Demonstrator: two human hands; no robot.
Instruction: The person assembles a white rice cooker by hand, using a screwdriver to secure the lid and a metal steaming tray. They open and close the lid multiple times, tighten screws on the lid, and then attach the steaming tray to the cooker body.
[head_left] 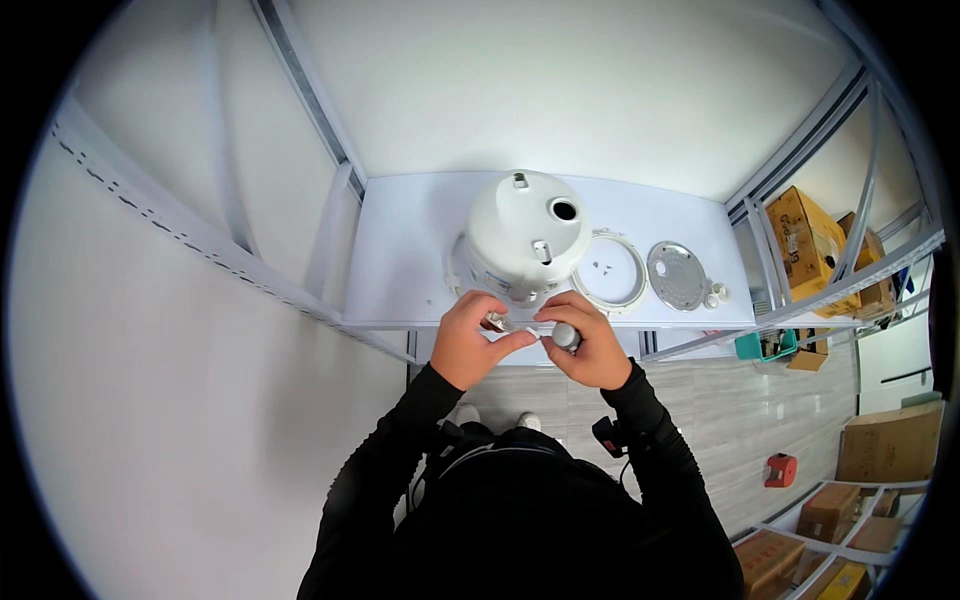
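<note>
In front of the bench edge my two hands meet, both with curled fingers. My left hand (466,343) pinches a small whitish part (499,321), partly hidden by its fingers. My right hand (594,350) is closed round a grey round-ended tool (566,336), perhaps a screwdriver, its tip pointing toward the left hand. Just beyond the hands, a large white domed housing (520,235) stands on the white bench (400,240). It has a dark round hole and small brackets on top. To its right lies a white ring (638,285) with several screws inside.
A round silvery plate (678,275) lies right of the ring, with small white parts (716,294) beside it. Grey metal posts (310,90) frame the bench. Cardboard boxes (800,235) and a teal bin (760,345) are at the right. A red object (781,470) is on the floor.
</note>
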